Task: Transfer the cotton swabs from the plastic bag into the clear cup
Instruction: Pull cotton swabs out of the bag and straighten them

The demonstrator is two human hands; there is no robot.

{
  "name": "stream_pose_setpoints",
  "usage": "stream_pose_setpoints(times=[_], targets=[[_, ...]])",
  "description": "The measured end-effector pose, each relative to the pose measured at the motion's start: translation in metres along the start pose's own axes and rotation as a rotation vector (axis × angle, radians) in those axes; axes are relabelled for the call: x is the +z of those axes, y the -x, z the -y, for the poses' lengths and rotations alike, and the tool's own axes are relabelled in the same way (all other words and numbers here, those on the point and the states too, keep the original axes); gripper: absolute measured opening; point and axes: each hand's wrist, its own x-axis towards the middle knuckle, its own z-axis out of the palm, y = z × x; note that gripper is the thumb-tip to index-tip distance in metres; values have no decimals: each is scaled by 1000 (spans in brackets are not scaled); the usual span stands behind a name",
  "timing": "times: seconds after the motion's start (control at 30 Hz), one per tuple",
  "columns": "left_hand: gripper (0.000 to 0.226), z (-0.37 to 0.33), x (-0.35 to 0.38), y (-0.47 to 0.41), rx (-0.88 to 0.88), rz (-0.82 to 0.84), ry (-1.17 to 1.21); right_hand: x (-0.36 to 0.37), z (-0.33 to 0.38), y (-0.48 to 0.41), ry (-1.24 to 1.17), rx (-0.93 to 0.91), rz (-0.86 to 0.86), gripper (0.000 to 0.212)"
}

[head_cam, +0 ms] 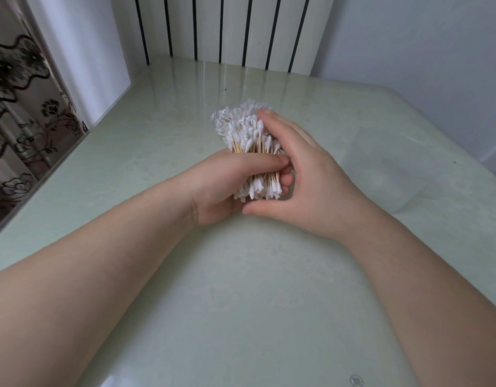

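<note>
A thick bundle of cotton swabs (pixel 254 148) with wooden sticks and white tips is held over the middle of the pale green table. My left hand (pixel 224 185) grips the bundle round its middle, thumb across the sticks. My right hand (pixel 305 177) curls round the bundle from the right, fingers on its far tips and thumb under its near tips. Crinkled clear plastic of the bag (pixel 235 111) shows at the bundle's far end. The clear cup (pixel 386 169) stands to the right of my right hand, apart from it.
The table (pixel 241 303) runs to a glass edge on the left, beside a flower-patterned curtain (pixel 20 113). A white slatted panel with dark gaps (pixel 227 29) stands behind the table's far edge. A wall closes the right side.
</note>
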Motion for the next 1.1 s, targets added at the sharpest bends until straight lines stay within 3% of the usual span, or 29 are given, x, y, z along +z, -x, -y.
stream_pose_setpoints(times=[0.1, 0.3, 0.47, 0.73, 0.9, 1.1], targets=[[13, 0, 4, 2, 28, -20, -17, -1, -1, 0, 45, 21, 100, 127], [13, 0, 6, 1, 66, -26, -17, -3, 0, -2, 215, -104, -80, 95], [19, 2, 6, 2, 105, -21, -16, -6, 2, 1, 48, -24, 36, 134], [16, -1, 7, 4, 108, 16, -71, 0, -1, -2, 179, -184, -159, 89], [20, 2, 6, 3, 123, -45, -110, 3, 1, -2, 162, -106, 53, 122], [18, 1, 9, 3, 120, -84, -141, 8, 2, -8, 269, -150, -73, 103]])
